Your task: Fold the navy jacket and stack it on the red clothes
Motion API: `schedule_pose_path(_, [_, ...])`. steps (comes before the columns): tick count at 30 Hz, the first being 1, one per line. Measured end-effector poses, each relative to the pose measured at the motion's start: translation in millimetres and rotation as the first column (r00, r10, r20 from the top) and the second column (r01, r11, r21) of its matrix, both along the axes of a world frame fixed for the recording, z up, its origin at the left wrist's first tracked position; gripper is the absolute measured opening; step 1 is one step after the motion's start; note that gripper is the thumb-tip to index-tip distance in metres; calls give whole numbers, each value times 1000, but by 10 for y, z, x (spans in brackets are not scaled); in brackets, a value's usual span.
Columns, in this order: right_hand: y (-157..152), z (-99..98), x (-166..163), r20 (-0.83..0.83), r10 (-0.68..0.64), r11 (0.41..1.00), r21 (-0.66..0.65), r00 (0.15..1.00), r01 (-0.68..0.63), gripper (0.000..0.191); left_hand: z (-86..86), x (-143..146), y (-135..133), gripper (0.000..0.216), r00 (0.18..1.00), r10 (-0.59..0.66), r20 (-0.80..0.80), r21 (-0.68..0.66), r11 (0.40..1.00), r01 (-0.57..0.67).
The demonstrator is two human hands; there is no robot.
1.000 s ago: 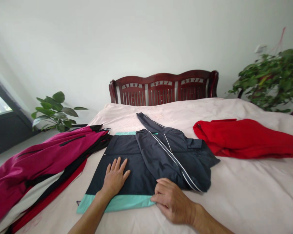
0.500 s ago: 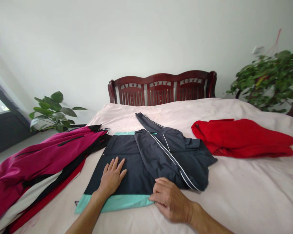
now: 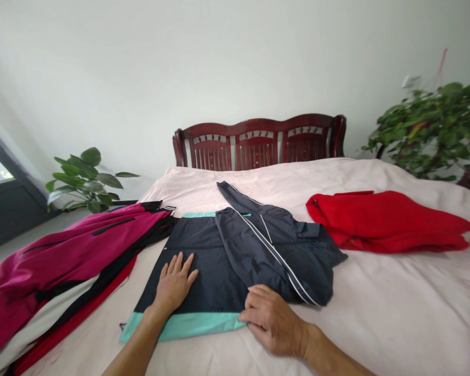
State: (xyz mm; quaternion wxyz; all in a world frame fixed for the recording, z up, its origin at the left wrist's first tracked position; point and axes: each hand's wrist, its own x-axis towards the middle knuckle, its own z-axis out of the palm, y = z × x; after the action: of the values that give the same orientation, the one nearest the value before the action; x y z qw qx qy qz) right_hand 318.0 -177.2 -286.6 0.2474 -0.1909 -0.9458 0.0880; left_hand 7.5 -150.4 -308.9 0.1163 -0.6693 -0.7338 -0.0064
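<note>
A dark navy jacket (image 3: 219, 261) with a mint-green hem lies partly folded on the pale pink bedspread (image 3: 395, 313) of a bed, near its foot and roughly in the middle of the view. The left hand (image 3: 175, 284) rests flat on the jacket's left panel, palm down, its fingers (image 3: 182, 263) spread and straight, gripping nothing. The right hand (image 3: 272, 319) sits at the jacket's lower right corner, where the green hem meets the folded-over sleeve with its thin white stripe; its fingers (image 3: 253, 308) are curled down onto the cloth, though from this angle it is hard to tell whether they pinch the fabric or only press on it. To the left of the jacket, touching its upper left edge, lies a heap of garments topped by a magenta jacket (image 3: 70, 245). To the right, apart from the navy jacket, is a red garment (image 3: 387, 222) laid loosely on the bedspread. A dark red wooden headboard (image 3: 258, 142) stands at the far end against a white wall, with a broad-leaved plant (image 3: 88, 177) on the left and a bushier one (image 3: 434, 130) on the right.
</note>
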Motion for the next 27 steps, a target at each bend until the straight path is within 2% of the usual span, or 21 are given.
schedule_pose_path(14, [-7,8,-16,-12,-13,1000,-28,1000,13,16,56,27,-26,56,1000,6,-1,-6,1000,-6])
schedule_pose_path(27, [-5,-13,-20,-35,-30,999,-35,999,29,17,24,9,-11,56,1000,-4,20,5,1000,4])
